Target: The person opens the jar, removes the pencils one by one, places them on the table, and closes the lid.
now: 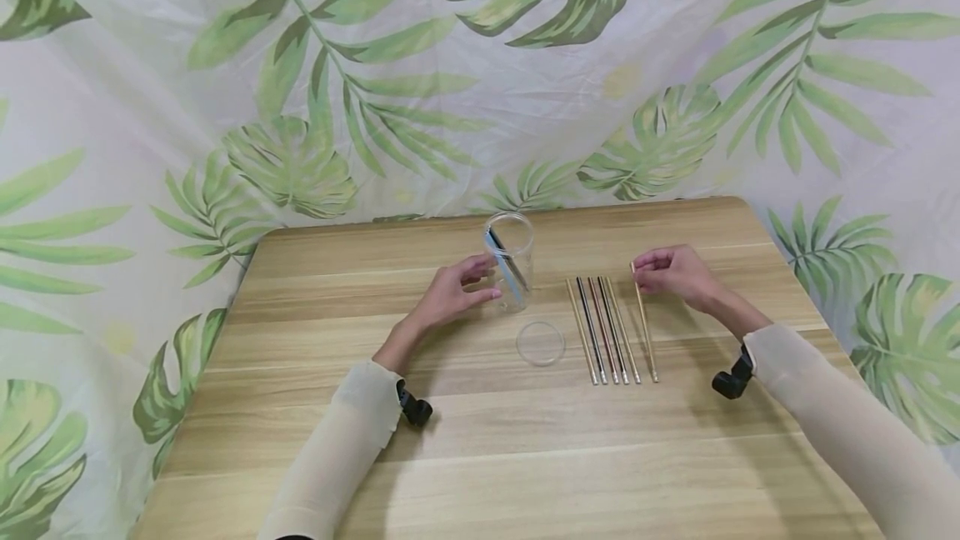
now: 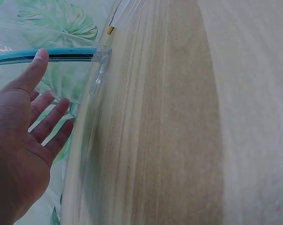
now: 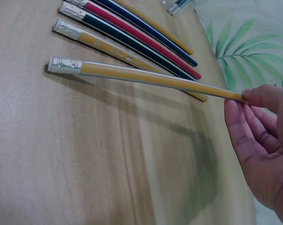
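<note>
Visibly, in the head view, pinches a slim golden-yellow pencil with a silver-coloured end (image 1: 645, 327) by its far tip in the right grip (image 1: 670, 273), just right of a neat row of five slim pencils (image 1: 603, 329) and apart from it. Has the left grip (image 1: 450, 290) relaxed and released, thumb and fingers parted at the left side of a tall, clear plastic cup (image 1: 531, 244); cannot tell whether touching its wall. Find the cup upright on a pale wood-grained desk (image 1: 487, 473), with light-blue and dark pencils (image 1: 512, 273) leaning inside. Note a thin, clear, round lid-like piece (image 1: 538, 365) lying flat just in front of the cup, left of the row. Wears long pale sleeves (image 1: 345, 440) before a white hanging cloth printed with green leaves (image 1: 525, 82).

In the left wrist view, spreads the fingers beside the cup, thumb overlapping the light-blue and dark pencils seen through the wall. See also a small yellow tip (image 2: 110, 30) near the top edge.

In the right wrist view, grasps the golden-yellow pencil between thumb and fingertips, silver-coloured end low at the desk; cannot tell whether touching. See the row alongside, nearest first: yellow, dark green, red, dark blue, yellow. From this angle, crosses in front of the nearest one.
</note>
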Demonstrator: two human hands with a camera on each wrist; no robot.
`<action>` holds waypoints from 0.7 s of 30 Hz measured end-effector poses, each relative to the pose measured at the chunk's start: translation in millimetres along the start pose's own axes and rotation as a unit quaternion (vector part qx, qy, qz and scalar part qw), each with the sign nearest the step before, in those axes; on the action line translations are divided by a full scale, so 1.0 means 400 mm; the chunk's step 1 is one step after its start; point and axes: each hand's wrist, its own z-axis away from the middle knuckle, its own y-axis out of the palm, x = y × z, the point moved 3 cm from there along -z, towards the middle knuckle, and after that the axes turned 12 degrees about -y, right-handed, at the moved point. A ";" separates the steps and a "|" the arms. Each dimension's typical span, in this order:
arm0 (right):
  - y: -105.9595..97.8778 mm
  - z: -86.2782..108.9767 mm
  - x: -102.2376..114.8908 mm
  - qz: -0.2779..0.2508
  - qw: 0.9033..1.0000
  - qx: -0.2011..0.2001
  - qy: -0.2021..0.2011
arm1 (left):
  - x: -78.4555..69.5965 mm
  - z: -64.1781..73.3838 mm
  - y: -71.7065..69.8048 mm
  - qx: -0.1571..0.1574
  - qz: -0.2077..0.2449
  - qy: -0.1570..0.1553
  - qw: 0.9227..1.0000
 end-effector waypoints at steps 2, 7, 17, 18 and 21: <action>0.005 -0.003 -0.005 0.001 1.000 -0.001 0.004 | -0.001 0.000 -0.001 0.001 0.001 0.001 1.000; 0.013 -0.010 -0.013 0.000 1.000 -0.003 0.014 | -0.004 0.001 -0.003 0.000 0.003 -0.001 1.000; 0.029 -0.011 -0.036 0.016 0.999 -0.004 0.029 | -0.006 0.003 -0.002 0.001 -0.005 0.002 1.000; 0.033 -0.011 -0.038 0.015 0.999 -0.004 0.030 | -0.005 0.004 -0.002 0.001 -0.006 0.002 1.000; 0.041 -0.011 -0.043 0.017 0.999 -0.006 0.031 | -0.005 0.005 -0.002 0.000 -0.007 0.003 1.000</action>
